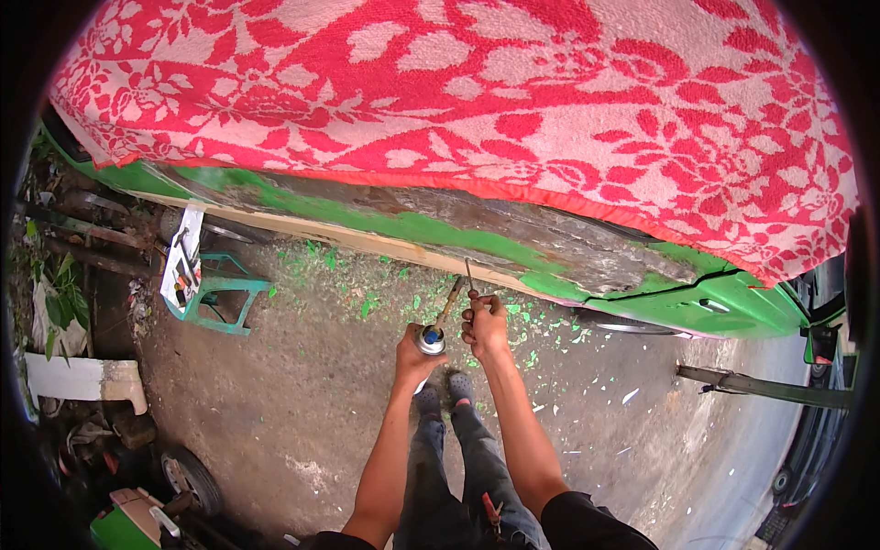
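Observation:
My left hand is wrapped round a gas blowtorch, a canister with a blue part on top and a worn metal nozzle angled up and away. Close beside it, my right hand is closed on a thin dark rod-like tool pointing away from me; its exact kind is too small to tell. Beyond both hands runs the side of a green vehicle, its paint stripped in patches to brown-grey. Neither hand touches the panel. A red and pink floral blanket drapes over the vehicle's upper part.
Green paint flakes litter the concrete below the panel. At left stands a green plastic stool holding paper and small items. A wheel and a white slab-like piece lie nearer. A metal beam juts in at right.

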Available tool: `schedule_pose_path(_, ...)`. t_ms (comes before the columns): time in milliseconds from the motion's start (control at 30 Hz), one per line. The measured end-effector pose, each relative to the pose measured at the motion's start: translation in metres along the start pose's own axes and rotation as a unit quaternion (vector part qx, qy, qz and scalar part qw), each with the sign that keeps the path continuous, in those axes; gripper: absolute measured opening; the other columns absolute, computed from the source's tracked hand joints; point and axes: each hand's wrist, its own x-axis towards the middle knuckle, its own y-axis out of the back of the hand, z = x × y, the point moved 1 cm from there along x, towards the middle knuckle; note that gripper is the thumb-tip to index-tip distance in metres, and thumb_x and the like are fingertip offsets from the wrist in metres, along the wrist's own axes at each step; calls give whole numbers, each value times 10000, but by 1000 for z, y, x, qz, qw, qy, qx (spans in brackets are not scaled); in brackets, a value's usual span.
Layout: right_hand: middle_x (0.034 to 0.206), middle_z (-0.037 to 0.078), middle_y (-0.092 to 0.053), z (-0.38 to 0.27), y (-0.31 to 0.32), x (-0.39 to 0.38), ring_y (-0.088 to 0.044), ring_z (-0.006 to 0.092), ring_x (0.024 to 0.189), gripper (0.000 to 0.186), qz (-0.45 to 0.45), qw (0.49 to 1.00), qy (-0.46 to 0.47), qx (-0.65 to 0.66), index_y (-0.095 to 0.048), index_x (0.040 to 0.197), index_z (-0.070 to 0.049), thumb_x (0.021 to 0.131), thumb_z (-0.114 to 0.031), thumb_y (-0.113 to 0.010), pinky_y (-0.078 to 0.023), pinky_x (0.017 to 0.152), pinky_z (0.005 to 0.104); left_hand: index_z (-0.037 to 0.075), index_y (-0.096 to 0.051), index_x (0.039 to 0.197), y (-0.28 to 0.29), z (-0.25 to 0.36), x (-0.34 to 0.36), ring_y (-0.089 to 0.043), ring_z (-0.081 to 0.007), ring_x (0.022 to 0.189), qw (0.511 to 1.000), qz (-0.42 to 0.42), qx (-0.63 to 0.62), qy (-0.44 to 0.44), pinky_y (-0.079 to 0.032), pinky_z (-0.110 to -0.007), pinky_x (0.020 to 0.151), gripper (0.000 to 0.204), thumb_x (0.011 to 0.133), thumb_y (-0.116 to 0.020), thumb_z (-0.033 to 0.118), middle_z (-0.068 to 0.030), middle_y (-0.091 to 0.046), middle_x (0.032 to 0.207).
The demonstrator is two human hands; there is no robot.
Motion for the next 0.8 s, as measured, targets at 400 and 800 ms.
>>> schedule_pose_path(400, 693, 38, -461, 4, -1, -19, -300, 73, 415, 135, -3, 999, 30, 22, -399, 1028, -126, 934, -92, -489, -199, 344, 238, 39, -523, 975, 6, -8, -2, -594, -124, 788, 1000, 9, 11, 0, -506, -298, 704, 565, 506, -834, 98, -63, -637, 873)
schedule_pose_path(800, 702, 37, -473, 10, -4, -11, -303, 73, 411, 143, 7, 999, 30, 26, -385, 1012, -124, 932, -96, -500, -210, 331, 242, 31, -505, 992, 10, -3, -3, -640, -180, 820, 1000, -10, -4, 16, -508, -327, 739, 576, 524, -831, 112, -105, -663, 888)
